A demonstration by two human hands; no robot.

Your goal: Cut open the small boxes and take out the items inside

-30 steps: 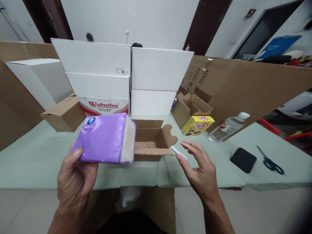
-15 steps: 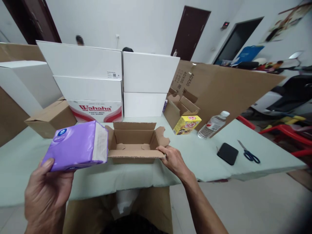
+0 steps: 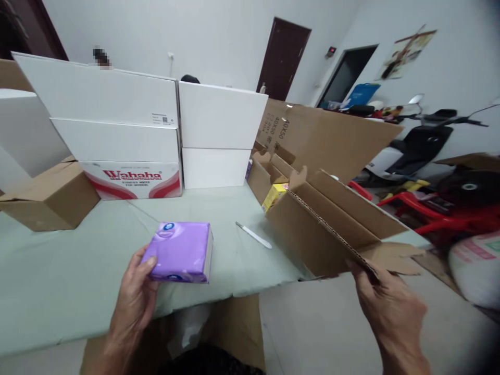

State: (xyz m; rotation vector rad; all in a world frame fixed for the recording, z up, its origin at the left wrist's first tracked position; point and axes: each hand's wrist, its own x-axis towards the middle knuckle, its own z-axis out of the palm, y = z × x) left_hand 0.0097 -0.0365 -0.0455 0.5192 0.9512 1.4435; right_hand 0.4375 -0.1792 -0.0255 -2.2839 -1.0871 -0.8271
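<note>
A purple pack of tissues (image 3: 179, 252) is gripped at its left end by my left hand (image 3: 135, 291), thumb on top, over the front of the table. My right hand (image 3: 390, 307) pinches the near flap edge of an open cardboard box (image 3: 312, 234), which is tilted at the table's right front. Its flaps stand apart; the floor of the box is hidden from this angle. Between the tissues and the box lies a slim white-handled knife or cutter (image 3: 253, 235) on the green tablecloth (image 3: 219, 208). Behind the box a yellow carton (image 3: 274, 196) shows only in part.
White Wahaha cartons (image 3: 130, 179) stand as a wall at the back. A closed brown box (image 3: 50, 200) sits at the left, another open brown box (image 3: 260, 179) at the back right. Beyond the table are a red chair (image 3: 441, 213) and a scooter (image 3: 422, 140).
My right hand has swung the cardboard box from the middle to the right, uncovering the white-handled tool. The tissue pack has shifted slightly right in my left hand. The view has turned right.
</note>
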